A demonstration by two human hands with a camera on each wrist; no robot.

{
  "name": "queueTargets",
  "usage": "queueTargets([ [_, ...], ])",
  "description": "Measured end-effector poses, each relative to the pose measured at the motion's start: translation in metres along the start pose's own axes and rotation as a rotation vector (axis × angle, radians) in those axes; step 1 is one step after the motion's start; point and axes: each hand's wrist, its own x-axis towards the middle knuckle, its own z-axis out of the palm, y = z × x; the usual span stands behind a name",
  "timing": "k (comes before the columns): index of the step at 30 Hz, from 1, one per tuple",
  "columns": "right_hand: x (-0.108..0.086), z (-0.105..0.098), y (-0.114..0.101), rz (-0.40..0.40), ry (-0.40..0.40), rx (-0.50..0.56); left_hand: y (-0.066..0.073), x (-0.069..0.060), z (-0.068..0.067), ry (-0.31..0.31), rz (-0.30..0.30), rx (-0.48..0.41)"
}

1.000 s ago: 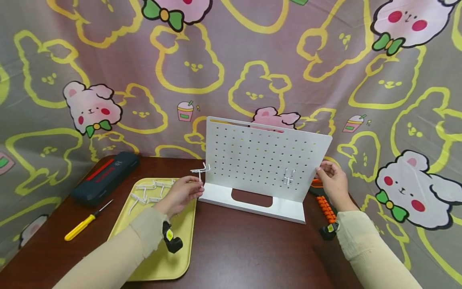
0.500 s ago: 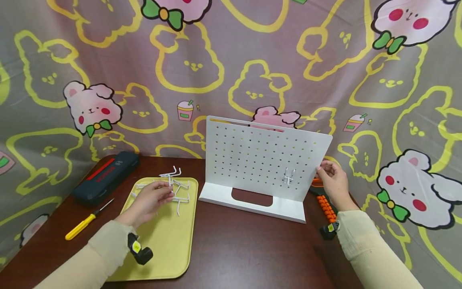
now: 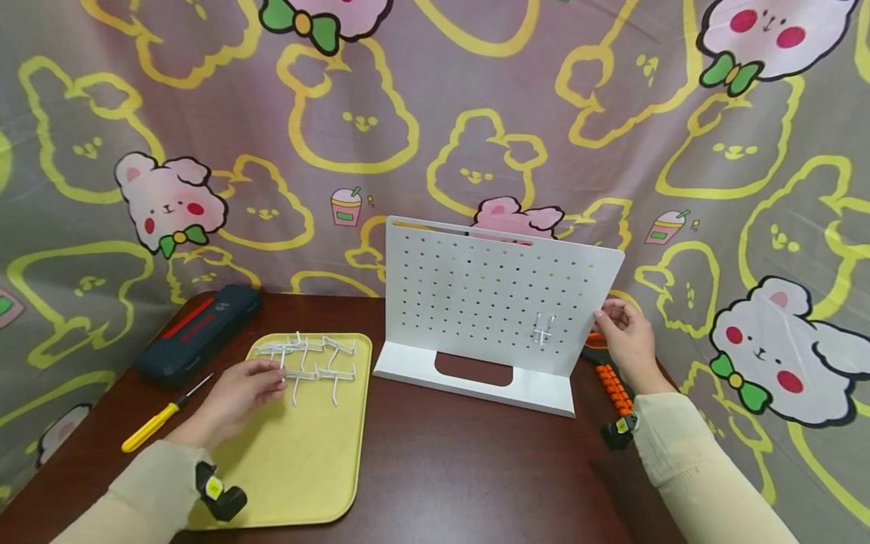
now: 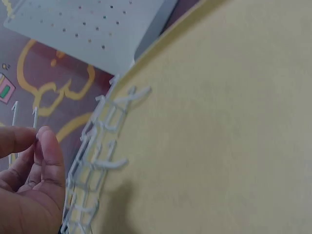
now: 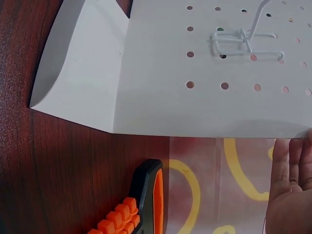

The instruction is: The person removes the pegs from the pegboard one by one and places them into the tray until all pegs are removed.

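My left hand (image 3: 239,394) pinches a white wire pegboard hook (image 3: 282,358) over the far left part of the yellow tray (image 3: 309,468). Two upturned prongs (image 4: 35,117) of it show beyond the fingers in the left wrist view. Several more white hooks (image 3: 334,375) lie along the tray's far end. The white pegboard (image 3: 469,295) stands upright on its base. One hook (image 3: 541,332) sits on its lower right part, seen closer in the right wrist view. With thumb and fingers, my right hand (image 3: 628,344) grips the board's right edge.
A yellow-handled screwdriver (image 3: 151,428) lies left of the tray, with a dark blue case (image 3: 200,332) behind it. An orange-and-black tool (image 3: 614,391) lies right of the board, under the right forearm. A patterned curtain (image 3: 326,136) hangs behind the table.
My left hand has carried the hook leftward from beside the pegboard to above the tray, and lower. My right hand stays on the board's edge.
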Motion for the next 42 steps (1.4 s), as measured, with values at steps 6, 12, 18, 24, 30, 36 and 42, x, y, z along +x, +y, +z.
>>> queueTargets([
  [6, 0.001, 0.001, -0.001, -0.013, -0.005, -0.001, -0.007, -0.010, -0.014, 0.021, -0.053, 0.122],
  [12, 0.000, 0.001, 0.000, -0.009, 0.004, 0.004, -0.014, -0.019, -0.026, 0.029, -0.124, 0.229],
  [18, -0.001, 0.001, 0.000, -0.004, 0.007, 0.006, -0.014, -0.023, -0.029, 0.030, -0.138, 0.265],
  [24, -0.001, 0.000, -0.001, 0.021, 0.012, -0.012, -0.014, -0.025, -0.030, 0.046, -0.161, 0.298],
  [30, 0.000, -0.001, 0.000, 0.014, 0.007, -0.001, -0.021, -0.026, -0.032, 0.062, -0.175, 0.393],
  [36, 0.000, 0.000, 0.000, 0.010, 0.009, -0.002, -0.022, -0.025, -0.031, 0.068, -0.169, 0.461],
  [42, -0.002, 0.000, -0.003, 0.018, 0.009, -0.011, -0.022, -0.025, -0.029, 0.077, -0.176, 0.448],
])
